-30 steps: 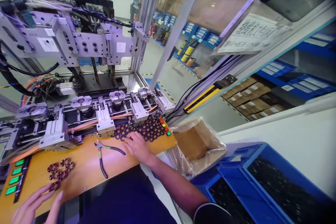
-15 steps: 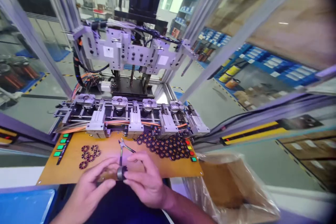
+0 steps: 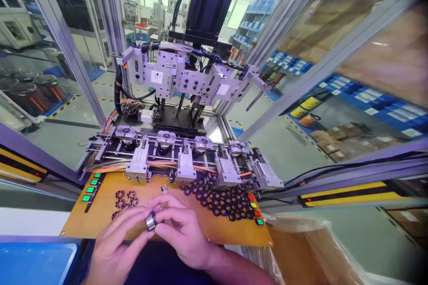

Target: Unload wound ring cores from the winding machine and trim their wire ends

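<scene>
Both of my hands meet over the near edge of the orange work board (image 3: 100, 218). Between their fingertips sits a small dark ring-shaped part (image 3: 150, 221). My left hand (image 3: 115, 245) pinches it from the left and my right hand (image 3: 182, 231) pinches it from the right. Just behind my fingers lie the cutting pliers (image 3: 163, 190), mostly hidden by my right hand. A small group of wound ring parts (image 3: 124, 198) lies to the left on the board. A larger pile of them (image 3: 220, 198) lies to the right.
Behind the board stands a winding machine with a row of several round fixtures (image 3: 165, 138) and an overhead head (image 3: 187, 75). Green buttons (image 3: 90, 189) sit at the board's left, coloured buttons (image 3: 256, 213) at its right. A plastic-lined carton (image 3: 301, 249) stands right, a blue bin (image 3: 33, 262) left.
My right hand left the pile of ring parts and came to meet my left hand at the board's near edge; both now pinch one ring. My view swung left and up.
</scene>
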A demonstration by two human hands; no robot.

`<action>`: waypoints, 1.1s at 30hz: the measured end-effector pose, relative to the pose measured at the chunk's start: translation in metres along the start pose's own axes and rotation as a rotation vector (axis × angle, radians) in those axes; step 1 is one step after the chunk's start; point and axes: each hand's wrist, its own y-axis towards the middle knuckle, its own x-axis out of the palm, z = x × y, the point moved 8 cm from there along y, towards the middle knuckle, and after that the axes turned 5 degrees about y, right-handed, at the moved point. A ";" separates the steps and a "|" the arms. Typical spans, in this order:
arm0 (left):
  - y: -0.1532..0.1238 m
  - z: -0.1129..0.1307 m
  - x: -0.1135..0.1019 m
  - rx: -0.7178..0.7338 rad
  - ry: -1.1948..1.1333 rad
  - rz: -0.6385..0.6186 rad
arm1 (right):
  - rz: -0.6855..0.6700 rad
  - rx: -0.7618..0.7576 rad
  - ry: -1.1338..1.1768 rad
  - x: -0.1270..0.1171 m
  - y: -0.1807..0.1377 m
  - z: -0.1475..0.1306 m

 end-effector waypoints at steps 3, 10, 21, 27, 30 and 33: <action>-0.002 -0.005 -0.007 0.022 0.073 0.053 | -0.085 0.032 -0.028 0.004 0.012 0.004; -0.073 -0.105 -0.012 -0.283 0.311 0.112 | -0.244 -0.265 -0.392 -0.005 0.117 -0.002; -0.111 -0.172 0.024 -0.426 0.334 0.079 | -0.562 -0.158 -0.885 0.037 0.262 0.113; -0.116 -0.173 0.031 -0.377 0.382 0.092 | -0.617 -0.082 -0.992 0.034 0.261 0.128; -0.114 -0.170 0.032 -0.331 0.372 0.094 | -0.627 -0.056 -1.036 0.034 0.261 0.132; -0.108 -0.165 0.032 -0.294 0.350 0.080 | -0.630 -0.038 -1.080 0.035 0.260 0.132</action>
